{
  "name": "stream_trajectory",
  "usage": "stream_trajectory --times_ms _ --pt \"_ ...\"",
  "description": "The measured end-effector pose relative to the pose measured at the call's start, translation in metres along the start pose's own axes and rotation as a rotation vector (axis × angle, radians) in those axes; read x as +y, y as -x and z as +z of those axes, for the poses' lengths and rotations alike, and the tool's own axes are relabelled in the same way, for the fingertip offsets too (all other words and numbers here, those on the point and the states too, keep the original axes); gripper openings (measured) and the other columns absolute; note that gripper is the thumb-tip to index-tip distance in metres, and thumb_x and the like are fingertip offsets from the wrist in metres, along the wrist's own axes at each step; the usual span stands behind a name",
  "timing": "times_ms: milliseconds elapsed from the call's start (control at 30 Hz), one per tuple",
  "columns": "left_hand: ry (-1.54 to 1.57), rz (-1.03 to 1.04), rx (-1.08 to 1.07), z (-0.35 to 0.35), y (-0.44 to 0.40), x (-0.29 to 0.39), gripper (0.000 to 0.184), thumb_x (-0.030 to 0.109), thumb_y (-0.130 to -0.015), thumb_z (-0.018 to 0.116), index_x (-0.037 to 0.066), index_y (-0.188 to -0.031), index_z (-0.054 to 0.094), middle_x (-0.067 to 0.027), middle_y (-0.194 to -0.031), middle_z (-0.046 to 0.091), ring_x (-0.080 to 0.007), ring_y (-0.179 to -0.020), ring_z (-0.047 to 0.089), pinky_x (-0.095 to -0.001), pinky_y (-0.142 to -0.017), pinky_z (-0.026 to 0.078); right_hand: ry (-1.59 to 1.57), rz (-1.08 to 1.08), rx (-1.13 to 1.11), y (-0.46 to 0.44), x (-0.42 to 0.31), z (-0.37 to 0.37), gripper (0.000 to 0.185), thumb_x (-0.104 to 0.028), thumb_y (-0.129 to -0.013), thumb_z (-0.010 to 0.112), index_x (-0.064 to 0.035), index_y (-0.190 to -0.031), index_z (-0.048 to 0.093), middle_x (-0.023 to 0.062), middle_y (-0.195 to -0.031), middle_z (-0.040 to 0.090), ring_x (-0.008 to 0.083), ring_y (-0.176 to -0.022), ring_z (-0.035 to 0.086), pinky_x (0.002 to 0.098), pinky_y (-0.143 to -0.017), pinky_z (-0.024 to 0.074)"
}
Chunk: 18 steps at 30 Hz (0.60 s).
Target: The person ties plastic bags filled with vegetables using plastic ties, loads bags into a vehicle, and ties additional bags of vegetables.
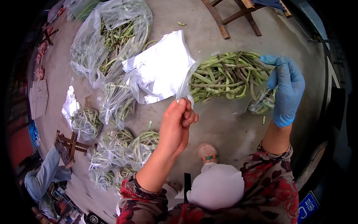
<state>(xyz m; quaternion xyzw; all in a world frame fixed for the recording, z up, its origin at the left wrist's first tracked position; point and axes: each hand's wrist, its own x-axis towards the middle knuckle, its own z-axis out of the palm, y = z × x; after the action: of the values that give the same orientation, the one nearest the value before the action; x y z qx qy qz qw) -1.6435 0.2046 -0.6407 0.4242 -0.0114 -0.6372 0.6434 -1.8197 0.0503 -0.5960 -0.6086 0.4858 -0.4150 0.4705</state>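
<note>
My bare left hand (178,117) is closed, thumb and fingers pinching the gathered edge of a clear plastic bag (188,84). Its thin film stretches rightward around a heap of long green beans (220,80), some of them brownish. At the right end of the beans, my right hand (286,87) in a blue glove is closed with curled fingers, seemingly on the bag's far edge; the film there is hard to see. Below that hand lies a small knotted bag of bean pieces (262,102). White plastic sheets (162,67) lie just left of the beans.
A large open clear bag (87,56) of beans lies at upper left. Several smaller filled bags (113,145) are grouped on the concrete floor (223,130) at lower left. A wooden stool (235,16) stands at the top. Another person's sleeve (44,175) shows at the left.
</note>
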Motion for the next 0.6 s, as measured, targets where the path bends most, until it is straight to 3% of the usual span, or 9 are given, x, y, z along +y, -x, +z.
stream_trajectory --times_ms 67,233,433,467,600 --pt "-0.007 0.077 0.139 -0.023 0.027 0.018 0.019 0.022 -0.089 0.046 0.004 -0.084 0.049 0.0019 -0.064 0.041 -0.0075 -0.052 0.035 -0.0293 -0.065 0.04 0.007 0.039 -0.107 0.018 -0.006 0.015 0.022 -0.014 -0.089 0.045 0.001 -0.085 0.061 -0.0011 -0.06 0.051 0.0043 -0.05 0.041 0.0192 -0.049 0.0362" --pt "0.001 0.179 0.47 -0.112 0.075 0.041 0.026 0.013 -0.086 0.043 -0.003 -0.106 0.049 0.0006 -0.068 0.044 -0.0083 -0.054 0.037 -0.0278 -0.064 0.041 -0.35 0.265 -0.464 0.064 0.031 0.099 0.026 -0.013 -0.088 0.041 0.0045 -0.092 0.059 0.0008 -0.059 0.048 0.0074 -0.054 0.044 0.0238 -0.053 0.0414" --pt "0.033 0.266 0.194 -0.109 0.139 0.082 0.037 0.007 -0.082 0.038 -0.007 -0.116 0.044 -0.0074 -0.089 0.056 -0.0142 -0.072 0.055 -0.0325 -0.07 0.049 -0.401 0.445 -0.761 0.111 -0.03 0.14 0.033 -0.005 -0.081 0.034 0.0071 -0.103 0.054 0.0071 -0.069 0.056 0.0116 -0.053 0.051 0.0245 -0.053 0.0463" --pt "0.062 0.245 0.152 -0.121 0.138 0.082 0.038 0.007 -0.084 0.04 -0.003 -0.121 0.042 -0.0107 -0.098 0.056 -0.0183 -0.08 0.06 -0.0318 -0.068 0.052 -0.38 0.496 -0.794 0.12 -0.032 0.146 0.033 -0.005 -0.081 0.035 0.0067 -0.105 0.054 0.008 -0.071 0.058 0.0117 -0.052 0.052 0.024 -0.052 0.0466" --pt "-0.182 0.012 0.166 -0.167 0.108 0.056 0.039 0.013 -0.087 0.047 0.006 -0.125 0.042 -0.0083 -0.099 0.055 -0.0179 -0.076 0.062 -0.0282 -0.059 0.052 -0.268 0.67 -1.074 0.132 0.034 0.182 0.035 -0.01 -0.084 0.044 0.0035 -0.115 0.048 0.0108 -0.077 0.061 0.0111 -0.05 0.054 0.0231 -0.045 0.0468"
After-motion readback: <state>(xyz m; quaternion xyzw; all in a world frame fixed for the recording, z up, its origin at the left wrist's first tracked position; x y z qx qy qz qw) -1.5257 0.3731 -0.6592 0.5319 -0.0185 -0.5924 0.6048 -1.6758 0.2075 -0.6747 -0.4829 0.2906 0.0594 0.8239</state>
